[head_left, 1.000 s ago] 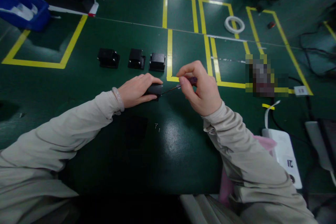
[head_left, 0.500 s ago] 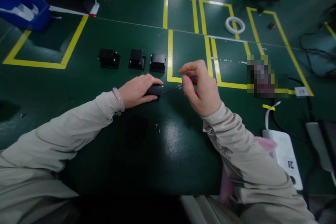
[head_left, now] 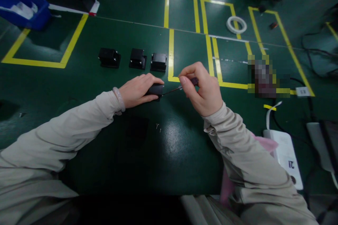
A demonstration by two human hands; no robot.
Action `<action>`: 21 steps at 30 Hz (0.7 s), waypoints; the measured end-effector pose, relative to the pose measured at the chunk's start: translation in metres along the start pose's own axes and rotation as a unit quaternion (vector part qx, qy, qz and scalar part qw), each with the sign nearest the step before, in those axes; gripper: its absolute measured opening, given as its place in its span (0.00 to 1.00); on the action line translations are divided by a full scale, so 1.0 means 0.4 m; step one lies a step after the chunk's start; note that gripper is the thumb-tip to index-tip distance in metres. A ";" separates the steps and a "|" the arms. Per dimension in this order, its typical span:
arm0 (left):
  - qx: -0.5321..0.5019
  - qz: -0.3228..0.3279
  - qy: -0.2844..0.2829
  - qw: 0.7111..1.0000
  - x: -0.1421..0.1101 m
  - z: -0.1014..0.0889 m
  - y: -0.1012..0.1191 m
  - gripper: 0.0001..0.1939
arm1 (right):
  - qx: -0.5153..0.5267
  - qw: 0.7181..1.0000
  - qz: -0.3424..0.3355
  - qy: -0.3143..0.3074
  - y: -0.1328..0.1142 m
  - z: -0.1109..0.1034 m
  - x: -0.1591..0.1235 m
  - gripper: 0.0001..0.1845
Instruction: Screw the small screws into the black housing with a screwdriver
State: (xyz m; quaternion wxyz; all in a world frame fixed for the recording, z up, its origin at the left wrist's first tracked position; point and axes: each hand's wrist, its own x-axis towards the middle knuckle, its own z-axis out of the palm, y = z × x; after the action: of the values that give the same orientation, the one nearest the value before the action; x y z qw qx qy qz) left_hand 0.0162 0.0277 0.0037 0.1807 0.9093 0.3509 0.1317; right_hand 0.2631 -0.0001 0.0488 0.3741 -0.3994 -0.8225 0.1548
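Observation:
My left hand (head_left: pixel 137 91) grips a small black block-shaped part (head_left: pixel 156 90) against the green tabletop, thumb and fingers on either side of it. A screwdriver (head_left: pixel 172 91) with a dark handle is pinched in my right hand (head_left: pixel 202 89). Its thin shaft slants down to the left, and the tip meets the right end of the black part, at a screw too small to make out clearly. Two loose screws (head_left: pixel 157 126) lie on the table below my left hand. Behind it stand three similar black parts (head_left: pixel 137 58) with shiny screw heads.
Yellow tape (head_left: pixel 171 54) marks rectangles on the table. A white tape roll (head_left: pixel 236 25) lies at the back right, a blue bin (head_left: pixel 39 15) at the far left. A white power strip (head_left: pixel 286 154) and cables are at the right, beside pink cloth (head_left: pixel 266 144).
The fingers of my right hand have shifted slightly around the screwdriver handle, showing more of it. My left hand and the black part stay in place.

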 end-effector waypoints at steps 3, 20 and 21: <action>0.001 0.000 -0.002 1.000 0.001 -0.001 0.000 0.24 | 0.001 1.000 0.010 -0.009 -0.003 -0.002 0.000 0.15; 0.004 0.000 0.001 1.000 0.000 0.002 -0.002 0.24 | -0.003 1.000 -0.021 -0.003 -0.003 0.000 -0.001 0.15; 0.003 0.000 0.001 1.000 0.001 0.002 -0.002 0.24 | -0.006 1.000 -0.019 -0.006 -0.003 0.000 0.000 0.15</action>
State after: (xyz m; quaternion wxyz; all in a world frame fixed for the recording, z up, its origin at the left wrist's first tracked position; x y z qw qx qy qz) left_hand 0.0161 0.0283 0.0027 0.1772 0.9099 0.3512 0.1315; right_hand 0.2626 -0.0010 0.0496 0.3694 -0.3853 -0.8331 0.1449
